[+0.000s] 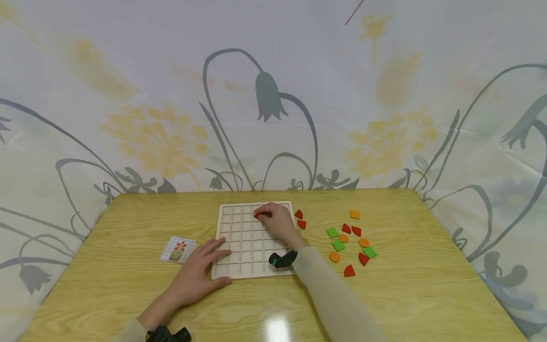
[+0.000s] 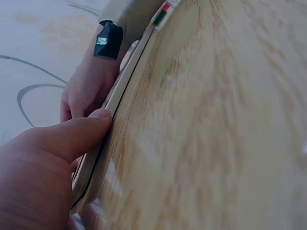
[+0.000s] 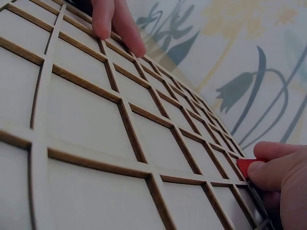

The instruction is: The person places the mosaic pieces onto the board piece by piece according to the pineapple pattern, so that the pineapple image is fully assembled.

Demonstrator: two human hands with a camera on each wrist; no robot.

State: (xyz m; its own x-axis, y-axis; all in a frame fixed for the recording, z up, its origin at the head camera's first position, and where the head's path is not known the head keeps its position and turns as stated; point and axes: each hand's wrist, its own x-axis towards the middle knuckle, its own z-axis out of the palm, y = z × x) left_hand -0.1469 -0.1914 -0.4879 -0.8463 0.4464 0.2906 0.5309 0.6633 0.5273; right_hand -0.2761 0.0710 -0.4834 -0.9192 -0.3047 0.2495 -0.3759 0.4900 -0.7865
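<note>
A pale wooden grid board (image 1: 247,244) lies on the table, its square cells framed by raised strips. My right hand (image 1: 278,223) reaches over its far part and pinches a red piece (image 3: 245,166) between thumb and fingers, at the cells near the far edge. The piece's full outline is hidden by the fingers. My left hand (image 1: 197,270) rests at the board's left side, fingers spread onto the cells. In the left wrist view the left thumb (image 2: 91,125) lies against the board's near edge. Beside that hand is a pattern card (image 1: 178,250) with a red, orange and green figure on a grid.
Right of the board lie loose pieces: red quarter-circles (image 1: 349,270), green squares (image 1: 338,245), orange discs (image 1: 334,257) and an orange piece (image 1: 354,214). Two red pieces sit close to the board's right edge. A flower-printed curtain (image 1: 273,142) hangs behind the table (image 1: 141,213).
</note>
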